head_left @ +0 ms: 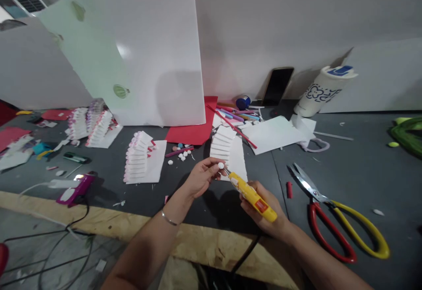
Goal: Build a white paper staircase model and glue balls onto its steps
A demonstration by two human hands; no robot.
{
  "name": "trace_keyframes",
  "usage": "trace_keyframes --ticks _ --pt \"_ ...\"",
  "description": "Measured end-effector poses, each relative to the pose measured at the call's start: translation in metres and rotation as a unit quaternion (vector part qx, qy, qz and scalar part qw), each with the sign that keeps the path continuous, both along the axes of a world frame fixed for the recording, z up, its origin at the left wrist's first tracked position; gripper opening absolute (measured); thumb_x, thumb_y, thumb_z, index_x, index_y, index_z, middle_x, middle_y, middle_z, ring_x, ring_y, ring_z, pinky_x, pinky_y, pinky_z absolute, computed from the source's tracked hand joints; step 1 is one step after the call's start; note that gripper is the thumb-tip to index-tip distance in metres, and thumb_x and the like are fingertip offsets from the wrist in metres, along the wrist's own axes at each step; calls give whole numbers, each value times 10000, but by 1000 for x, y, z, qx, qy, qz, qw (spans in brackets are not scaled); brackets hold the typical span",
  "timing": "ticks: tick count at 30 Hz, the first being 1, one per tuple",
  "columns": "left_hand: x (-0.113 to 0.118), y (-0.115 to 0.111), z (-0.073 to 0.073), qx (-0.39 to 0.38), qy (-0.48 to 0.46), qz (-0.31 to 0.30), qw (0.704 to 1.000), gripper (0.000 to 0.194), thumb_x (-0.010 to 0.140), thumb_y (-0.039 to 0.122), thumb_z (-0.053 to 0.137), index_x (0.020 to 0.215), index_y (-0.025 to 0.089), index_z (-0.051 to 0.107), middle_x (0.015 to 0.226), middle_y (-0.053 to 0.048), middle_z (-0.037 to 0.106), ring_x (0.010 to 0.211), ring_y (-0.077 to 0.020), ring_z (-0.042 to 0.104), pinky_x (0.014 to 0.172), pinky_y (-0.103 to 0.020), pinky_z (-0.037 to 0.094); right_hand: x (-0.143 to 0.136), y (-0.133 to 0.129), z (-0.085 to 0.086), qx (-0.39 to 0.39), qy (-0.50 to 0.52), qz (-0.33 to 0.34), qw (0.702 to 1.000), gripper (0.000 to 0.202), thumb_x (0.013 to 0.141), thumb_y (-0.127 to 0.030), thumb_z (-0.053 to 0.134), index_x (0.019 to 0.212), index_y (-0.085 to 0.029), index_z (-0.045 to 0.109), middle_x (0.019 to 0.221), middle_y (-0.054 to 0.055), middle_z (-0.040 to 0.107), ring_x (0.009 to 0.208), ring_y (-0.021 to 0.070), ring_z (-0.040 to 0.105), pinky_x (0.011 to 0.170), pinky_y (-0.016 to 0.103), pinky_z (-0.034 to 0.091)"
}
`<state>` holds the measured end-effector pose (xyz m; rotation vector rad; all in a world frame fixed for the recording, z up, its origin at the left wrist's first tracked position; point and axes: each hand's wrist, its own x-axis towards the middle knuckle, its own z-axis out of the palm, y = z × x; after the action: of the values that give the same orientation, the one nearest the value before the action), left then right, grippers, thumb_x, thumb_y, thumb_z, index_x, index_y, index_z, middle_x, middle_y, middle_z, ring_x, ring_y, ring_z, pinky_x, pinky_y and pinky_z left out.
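In the head view, your left hand (201, 179) is pinching a small white disc (221, 165) in its fingertips, while your right hand (273, 201) is gripping a yellow metal-tipped tool (252, 195). The tool's long axis is slanting forward and leftward from the right palm, its tip pointing at the disc; you cannot tell whether they're touching. Fanned white strips (220, 147) are lying on the bench (263, 167) just beyond your nearer left hand, their row running away from you.
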<state>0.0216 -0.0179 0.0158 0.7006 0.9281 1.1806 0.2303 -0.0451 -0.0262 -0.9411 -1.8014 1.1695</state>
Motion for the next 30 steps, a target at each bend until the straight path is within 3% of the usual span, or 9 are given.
trace_keyframes --ticks 3,7,10,14,24,27,30 --pt "0 -1 -1 0 3 -7 1000 350 631 370 873 867 147 744 651 -20 676 608 -91 592 570 -196 397 1 0 -1 7 -4 13 1000 224 879 -442 586 861 -261 455 774 -10 580 639 161 542 592 296 455" --pt "1 -2 2 6 28 -8 1000 338 641 378 861 860 157 730 772 -43 704 622 -98 597 569 -208 404 1 0 -1 8 -9 14 1000 223 878 -433 591 857 -260 453 762 -16 577 627 159 542 580 291 447" --pt "0 -1 2 50 84 32 995 321 616 355 867 839 170 727 806 -29 689 678 -109 594 618 -216 435 1 0 -2 7 5 15 1000 202 888 -421 581 866 -262 457 781 -17 582 641 157 547 586 286 447" --pt "-2 -2 1 130 193 92 968 242 672 292 821 874 186 740 845 -30 667 779 -137 588 725 -242 469 2 0 -1 9 5 12 1000 192 882 -401 595 860 -262 464 783 -14 593 639 157 544 591 287 449" --pt "-2 -8 13 198 301 122 925 119 733 239 775 851 225 767 898 -52 679 749 -158 578 711 -259 448 2 1 3 8 -8 9 1000 190 871 -408 597 861 -261 479 774 -10 602 632 165 545 589 300 454" --pt "-1 -6 12 176 268 122 939 130 717 254 793 839 215 772 894 -53 679 814 -168 592 753 -262 451 2 1 -1 3 -6 9 1000 195 877 -419 591 867 -262 477 780 -10 599 634 162 543 590 296 453" --pt "-1 -5 9 88 153 97 980 211 703 291 811 875 180 762 802 -35 678 725 -129 575 689 -237 437 2 0 -3 0 -1 5 1000 212 874 -441 595 870 -263 482 786 -10 605 641 161 549 598 290 460"
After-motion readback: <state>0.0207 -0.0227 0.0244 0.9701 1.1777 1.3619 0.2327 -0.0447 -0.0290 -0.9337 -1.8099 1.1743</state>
